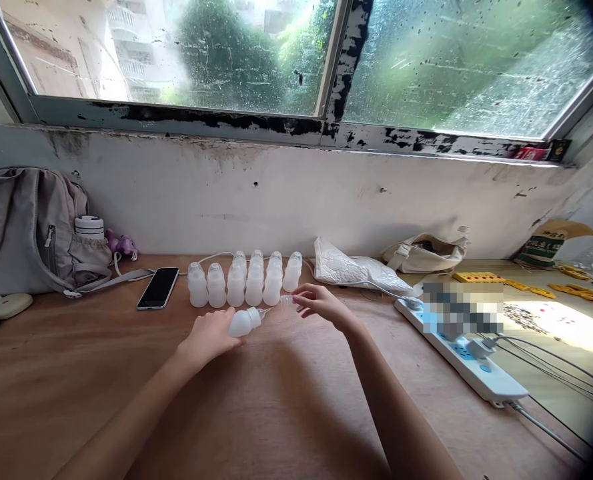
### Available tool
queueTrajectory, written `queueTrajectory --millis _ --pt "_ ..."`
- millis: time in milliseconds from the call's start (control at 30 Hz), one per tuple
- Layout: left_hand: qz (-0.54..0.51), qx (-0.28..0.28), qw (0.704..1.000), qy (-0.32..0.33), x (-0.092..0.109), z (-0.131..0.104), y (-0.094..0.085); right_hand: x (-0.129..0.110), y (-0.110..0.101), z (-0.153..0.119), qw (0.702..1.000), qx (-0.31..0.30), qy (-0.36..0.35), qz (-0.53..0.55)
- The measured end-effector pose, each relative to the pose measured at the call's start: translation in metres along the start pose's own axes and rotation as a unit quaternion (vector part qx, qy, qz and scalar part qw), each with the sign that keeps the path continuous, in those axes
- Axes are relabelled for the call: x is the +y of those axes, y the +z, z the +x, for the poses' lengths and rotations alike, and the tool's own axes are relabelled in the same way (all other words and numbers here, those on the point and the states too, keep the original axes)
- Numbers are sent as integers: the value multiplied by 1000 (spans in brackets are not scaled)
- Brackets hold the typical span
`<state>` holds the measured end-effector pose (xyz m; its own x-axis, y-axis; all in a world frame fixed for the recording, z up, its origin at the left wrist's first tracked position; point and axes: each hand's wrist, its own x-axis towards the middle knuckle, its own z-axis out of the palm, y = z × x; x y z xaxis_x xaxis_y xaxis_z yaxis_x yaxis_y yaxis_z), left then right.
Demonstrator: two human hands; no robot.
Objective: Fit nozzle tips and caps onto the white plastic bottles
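White plastic bottle (pixel 245 323) in our left hand (pixel 210 337), gripped, tipped sideways, nozzle pointing right, just over wooden table (pixel 286 400). Our right hand (pixel 321 301) pinches small clear cap (pixel 287 301) beside nozzle. Row of bottles (pixel 243 280) just beyond; phone (pixel 158 287) far left.

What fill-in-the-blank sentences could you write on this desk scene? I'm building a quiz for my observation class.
1. The left hand holds a small white ____ tilted on its side.
2. The right hand pinches a small clear cap in its ____.
3. The black phone lies flat to the ____ of the standing bottles.
4. The grey backpack leans against the ____.

Missing words: bottle; fingers; left; wall
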<state>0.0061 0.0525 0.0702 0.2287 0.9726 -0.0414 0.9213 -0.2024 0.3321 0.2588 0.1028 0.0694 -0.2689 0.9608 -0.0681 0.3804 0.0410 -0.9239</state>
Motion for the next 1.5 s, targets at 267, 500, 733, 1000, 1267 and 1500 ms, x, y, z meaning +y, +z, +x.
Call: queueTrajectory --millis 267,500,733,1000,1267,1500 --pt "10 -35 999 18 6 -3 -7 -14 23 -4 988 -74 -23 134" --pt "29 -32 999 32 6 -5 -12 -12 29 -3 979 -139 -34 147" --pt "38 -32 998 41 6 -6 -13 -15 36 -3 979 -149 -28 140" --pt "57 1 995 76 5 -5 -13 -16 37 -5 978 -138 -28 154" --pt "52 14 985 163 8 -13 -21 -15 61 0 961 -81 -32 261" --pt "38 -10 985 170 8 -17 -28 -18 74 -5 925 -156 16 347"
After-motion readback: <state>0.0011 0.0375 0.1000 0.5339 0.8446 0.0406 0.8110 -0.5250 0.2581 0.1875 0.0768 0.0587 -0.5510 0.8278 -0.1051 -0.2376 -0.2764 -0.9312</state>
